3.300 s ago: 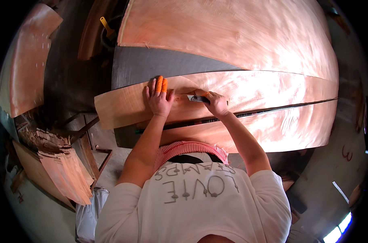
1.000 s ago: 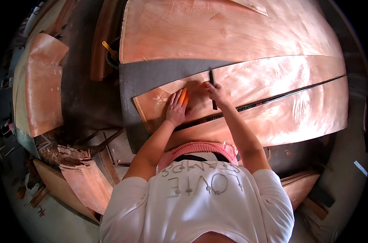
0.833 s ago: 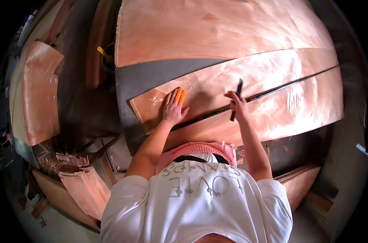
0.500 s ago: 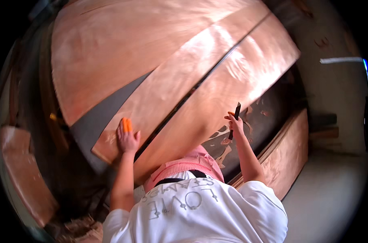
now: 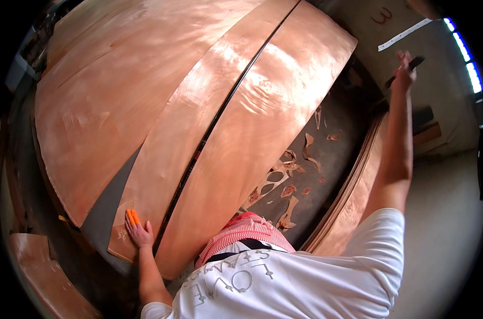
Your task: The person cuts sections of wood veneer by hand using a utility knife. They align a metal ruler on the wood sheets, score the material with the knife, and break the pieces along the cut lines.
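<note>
Broad, thin reddish-brown wood veneer sheets (image 5: 108, 106) spread out in front of me. My left hand (image 5: 139, 232), with orange covers on some of its fingers, rests flat with fingers extended on the near end of a middle veneer strip (image 5: 162, 165). A long, narrow dark line (image 5: 208, 133) runs between this strip and the right-hand veneer piece (image 5: 241, 154). Far out to the right, my right hand (image 5: 405, 73) is raised on an extended arm, closed around a slim black knife (image 5: 416, 63). Motion blur softens the hand, and its fingers partly hide the knife.
Torn veneer scraps (image 5: 289, 170) litter the dark surface right of the sheets. A stack of veneer (image 5: 353, 196) stands beside my right side, near a pale wall (image 5: 443, 196) with a white strip (image 5: 403, 36). Another veneer piece (image 5: 50, 276) lies at lower left.
My right hand has swung up and outward to the right with the knife, away from the veneer edge. My left hand stays on the strip; the whole view has shifted.
</note>
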